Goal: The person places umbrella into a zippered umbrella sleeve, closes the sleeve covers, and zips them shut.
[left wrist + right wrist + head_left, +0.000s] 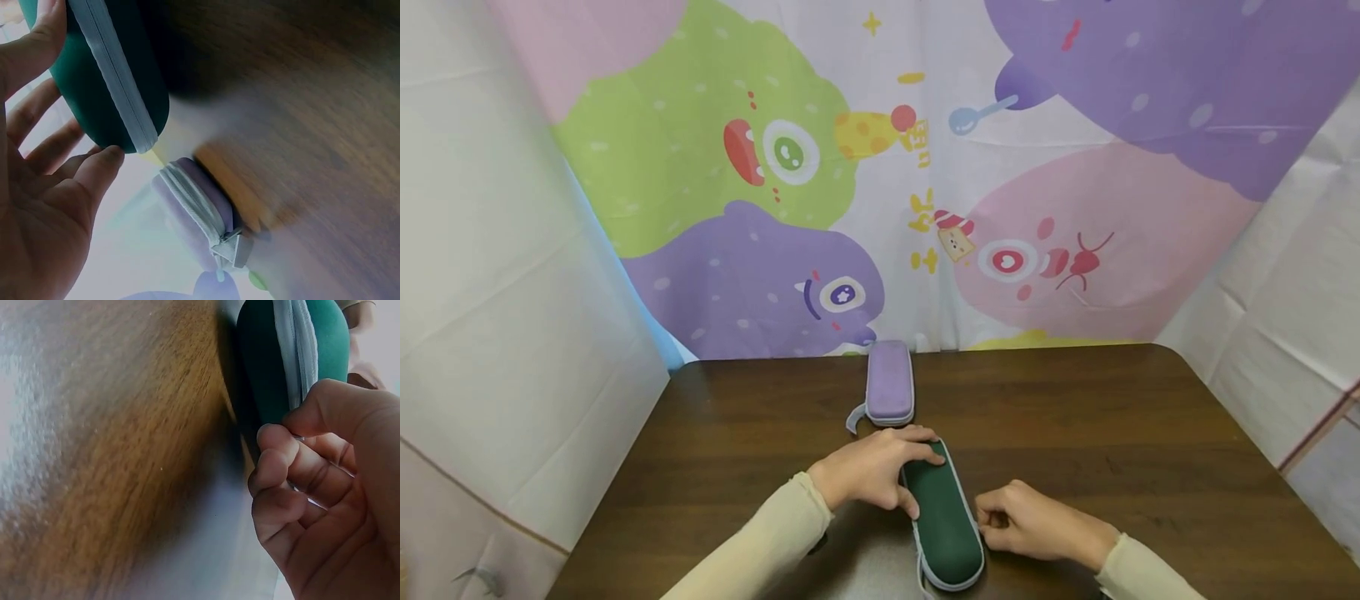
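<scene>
A dark green zip case (942,517) with a light grey zipper band lies lengthwise on the wooden table. My left hand (876,471) holds its far end, thumb on the near left side and fingers over the top and far tip. At the case's right edge, my right hand (1026,521) has curled fingers. In the right wrist view, the thumb and index finger of that hand pinch at the zipper band (294,350); a tiny metallic bit of the zipper pull (300,437) shows between them, mostly hidden. The zipper looks closed along the parts that show.
Beyond the green case, near the table's back edge, lies a smaller purple zip case (891,379) with a grey strap (854,417) at its left. The brown table (1075,417) meets a cartoon-printed cloth (917,292) behind; pale cloth (512,250) hangs at both sides.
</scene>
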Motion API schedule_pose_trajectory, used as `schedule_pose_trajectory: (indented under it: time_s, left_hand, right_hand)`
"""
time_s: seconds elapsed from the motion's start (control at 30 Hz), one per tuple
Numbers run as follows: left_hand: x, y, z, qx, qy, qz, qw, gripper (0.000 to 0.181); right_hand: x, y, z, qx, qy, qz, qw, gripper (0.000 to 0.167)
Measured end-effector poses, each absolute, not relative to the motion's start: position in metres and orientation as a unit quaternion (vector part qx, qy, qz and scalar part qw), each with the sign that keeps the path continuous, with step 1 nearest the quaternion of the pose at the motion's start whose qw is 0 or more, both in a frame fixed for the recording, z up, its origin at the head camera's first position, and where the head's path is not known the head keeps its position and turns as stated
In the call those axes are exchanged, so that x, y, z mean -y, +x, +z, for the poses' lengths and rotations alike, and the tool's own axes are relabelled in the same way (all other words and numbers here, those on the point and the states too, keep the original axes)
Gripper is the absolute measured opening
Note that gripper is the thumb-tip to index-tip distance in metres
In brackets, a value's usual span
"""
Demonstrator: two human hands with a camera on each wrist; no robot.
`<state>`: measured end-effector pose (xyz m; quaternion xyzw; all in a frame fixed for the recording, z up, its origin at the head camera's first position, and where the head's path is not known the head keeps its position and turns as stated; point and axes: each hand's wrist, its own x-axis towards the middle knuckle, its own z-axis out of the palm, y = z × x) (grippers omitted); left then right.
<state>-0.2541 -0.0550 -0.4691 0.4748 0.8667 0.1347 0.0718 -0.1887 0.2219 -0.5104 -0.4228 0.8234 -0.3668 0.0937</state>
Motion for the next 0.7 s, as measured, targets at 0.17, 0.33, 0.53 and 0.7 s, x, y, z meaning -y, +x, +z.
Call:
schedule_pose_trajectory:
  time_s: [0.17,0.33,0.53,0.7]
  left_hand:
    - [0.052,-0.252,-0.468,-0.869,0.469,0.141,0.071,0.068]
    - [0.051,-0.245,-0.467,-0.879,0.451,0.14,0.063,0.067]
    - [0.05,-0.236,-0.469,-0.887,0.449,0.106,0.016,0.066]
    - [0.049,-0.232,-0.47,-0.889,0.451,0.079,-0.021,0.066]
  right_hand:
    - [-0.226,-0.186,-0.509,-0.822,-0.417,-0.375,0.102,0.024]
    - [-0.23,-0.186,-0.509,-0.828,-0.416,-0.367,0.081,0.024]
    - [-0.236,-0.188,-0.51,-0.833,-0.415,-0.361,0.062,0.023]
    - [-0.239,-0.19,-0.509,-0.835,-0.415,-0.357,0.054,0.024]
